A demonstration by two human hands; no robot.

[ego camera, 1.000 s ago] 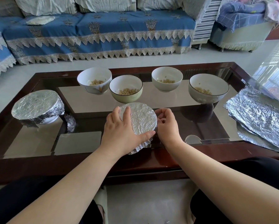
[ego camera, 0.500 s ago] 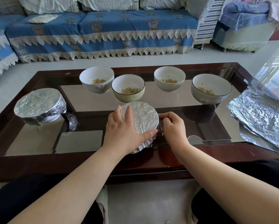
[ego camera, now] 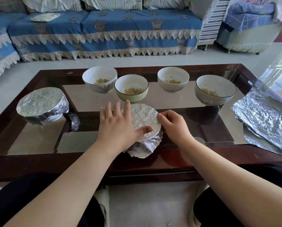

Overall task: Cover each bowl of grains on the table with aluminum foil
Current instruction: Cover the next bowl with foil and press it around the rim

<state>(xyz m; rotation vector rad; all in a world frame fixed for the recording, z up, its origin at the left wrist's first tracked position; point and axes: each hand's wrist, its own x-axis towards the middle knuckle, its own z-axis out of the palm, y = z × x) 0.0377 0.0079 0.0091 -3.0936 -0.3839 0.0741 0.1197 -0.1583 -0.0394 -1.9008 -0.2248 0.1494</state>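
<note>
At frame centre, the left hand [ego camera: 119, 128] lies flat with fingers spread on the foiled bowl [ego camera: 143, 122], thumb pressing its top. The right hand [ego camera: 174, 126] curls at the bowl's right rim, fingertips pinching the foil edge. Four uncovered bowls [ego camera: 131, 88] stand behind; spare foil [ego camera: 264, 118] lies at right.

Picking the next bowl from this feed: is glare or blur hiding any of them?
Head view: all four open bowls read sharp, grains plain in the green bowl; window glare washes the glass table's right corner beyond the spare foil; wide-angle bends the edges; the left hand looks slightly soft.
</note>
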